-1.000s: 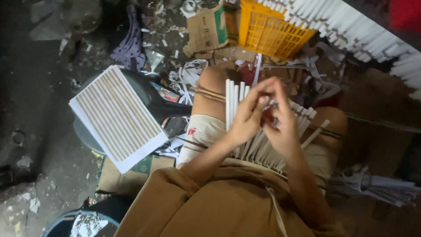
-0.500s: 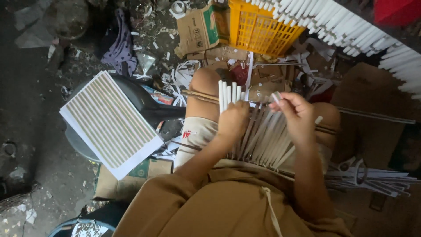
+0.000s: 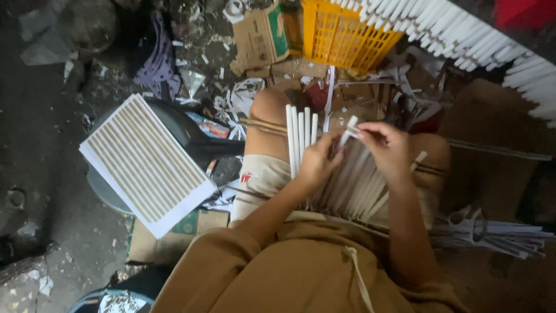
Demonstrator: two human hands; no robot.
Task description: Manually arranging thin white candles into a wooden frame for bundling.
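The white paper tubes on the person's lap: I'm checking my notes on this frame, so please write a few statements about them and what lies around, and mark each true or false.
1. The right hand pinches one white tube at its end. True.
2. The left hand grips several upright white tubes. True.
3. The yellow crate sits on the person's lap. False: it stands on the floor beyond the knees.
4. The striped sheet lies to the person's right. False: it lies to the left, on a dark stool.
5. More white tubes are laid in a row beside the crate. True.
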